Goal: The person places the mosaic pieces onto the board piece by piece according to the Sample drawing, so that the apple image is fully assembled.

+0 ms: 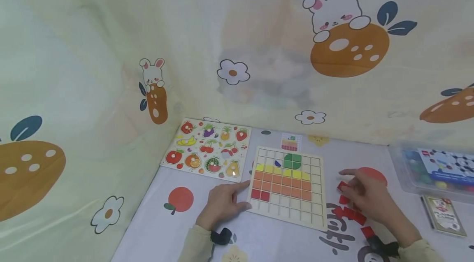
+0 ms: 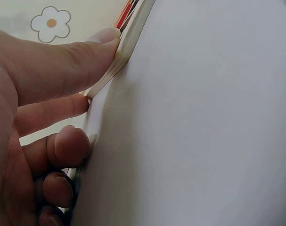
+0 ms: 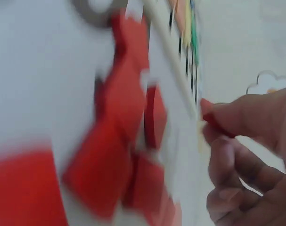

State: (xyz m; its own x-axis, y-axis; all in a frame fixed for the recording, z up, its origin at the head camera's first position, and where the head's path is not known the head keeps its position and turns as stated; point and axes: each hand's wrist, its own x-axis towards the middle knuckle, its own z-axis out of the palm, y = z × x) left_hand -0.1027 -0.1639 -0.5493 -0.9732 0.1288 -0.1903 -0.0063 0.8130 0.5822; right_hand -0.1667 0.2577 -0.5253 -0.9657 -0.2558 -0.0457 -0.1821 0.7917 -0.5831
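A square wooden grid board [image 1: 288, 188] is being steadied near the middle of the desk [image 1: 163, 229], its edges running slightly askew to the desk's front edge, so no long axis can be told. Rows of yellow, orange and red tiles are being shown across its upper and middle cells, with a green piece above them.

The left hand [image 1: 222, 202] is being rested flat on the desk at the board's near left corner, fingers fairly straight and pressed against the board's left edge. In the left wrist view the thumb [image 2: 77, 56] is being seen pushing on the board's thin pale edge [image 2: 128, 42], with the other fingers loosely bent below it; the tiles are mostly hidden there.

The right hand [image 1: 366, 196] is being held just off the board's right edge, above a scatter of loose red tiles [image 1: 349, 212] lying on the desk. A small red tile [image 1: 342, 186] is being pinched between its fingertips. In the blurred right wrist view the red piece [image 3: 209, 117] is being seen at the fingertips, close beside the board's edge, with the loose red tiles [image 3: 110, 155] spread beyond.

A fruit puzzle board [image 1: 209, 149] is lying toward the desk's back left corner, a clear plastic box [image 1: 433, 169] at the right edge, and a card pack [image 1: 443, 214] in front of it.
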